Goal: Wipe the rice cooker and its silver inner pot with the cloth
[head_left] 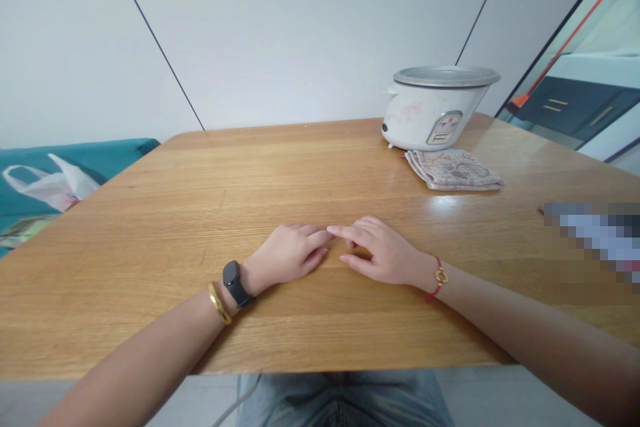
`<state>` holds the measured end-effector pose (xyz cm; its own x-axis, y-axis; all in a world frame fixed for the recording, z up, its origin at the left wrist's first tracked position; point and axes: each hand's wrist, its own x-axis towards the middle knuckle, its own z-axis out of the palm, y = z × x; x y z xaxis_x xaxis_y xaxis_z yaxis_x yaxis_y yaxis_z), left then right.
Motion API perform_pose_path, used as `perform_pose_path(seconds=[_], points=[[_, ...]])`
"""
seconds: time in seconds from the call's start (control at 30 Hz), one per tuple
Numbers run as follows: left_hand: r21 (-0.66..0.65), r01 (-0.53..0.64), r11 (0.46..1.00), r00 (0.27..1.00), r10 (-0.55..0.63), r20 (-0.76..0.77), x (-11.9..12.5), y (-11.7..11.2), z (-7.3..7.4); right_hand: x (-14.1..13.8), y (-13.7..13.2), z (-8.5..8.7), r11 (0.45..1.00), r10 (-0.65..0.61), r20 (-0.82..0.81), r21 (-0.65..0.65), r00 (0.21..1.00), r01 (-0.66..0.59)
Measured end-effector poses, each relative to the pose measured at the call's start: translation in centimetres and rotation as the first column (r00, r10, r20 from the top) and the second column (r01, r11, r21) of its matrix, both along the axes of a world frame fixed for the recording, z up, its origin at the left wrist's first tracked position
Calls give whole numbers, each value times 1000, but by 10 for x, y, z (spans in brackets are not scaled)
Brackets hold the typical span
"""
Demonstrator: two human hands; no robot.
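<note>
Wooden worktop (200, 213) bears our left hand (290, 257) and right hand (377, 250), both flat and empty, fingertips (327, 235) touching. A white rice cooker (435, 113) stands behind a folded cloth (453, 170), its contents hidden from us.

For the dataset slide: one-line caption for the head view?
Person's left hand and right hand rest palm-down, fingertips touching, on a wooden table; rice cooker and folded cloth at far right.

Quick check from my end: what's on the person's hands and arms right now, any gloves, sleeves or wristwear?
No gloves and no sleeves: both forearms are bare. The left hand has a black smartwatch on its wrist, with a plain gold bangle just behind it. The right hand has a thin red cord bracelet with a small round gold charm. No rings are visible.
</note>
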<state>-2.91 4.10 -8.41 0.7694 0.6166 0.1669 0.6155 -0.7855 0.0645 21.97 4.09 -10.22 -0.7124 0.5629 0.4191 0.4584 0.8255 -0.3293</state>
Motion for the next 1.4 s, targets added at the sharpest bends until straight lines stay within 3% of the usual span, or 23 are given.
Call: perform_pose_path(seconds=[0.23,0.4,0.77,0.9,1.03,1.4], points=[[81,34,996,997,-28,-71,1,-1,0,-2,-1,-1,998,62,71,17,996,-63],[59,34,998,998,-31,-51,2,-1,-1,-1,2,0,994,107,88,6,990,-108],[2,9,1000,999,-9,-31,1,-2,0,-4,0,-2,980,144,41,132,989,-148],[-7,15,1000,1000,-15,-15,2,-2,1,-4,1,-3,993,108,-35,59,994,-106],[10,17,1000,1000,-17,-6,2,-1,0,-4,-1,-2,995,94,-10,19,996,-94],[153,66,986,996,-74,42,6,-5,0,-4,-1,2,943,184,-65,293,981,-157]])
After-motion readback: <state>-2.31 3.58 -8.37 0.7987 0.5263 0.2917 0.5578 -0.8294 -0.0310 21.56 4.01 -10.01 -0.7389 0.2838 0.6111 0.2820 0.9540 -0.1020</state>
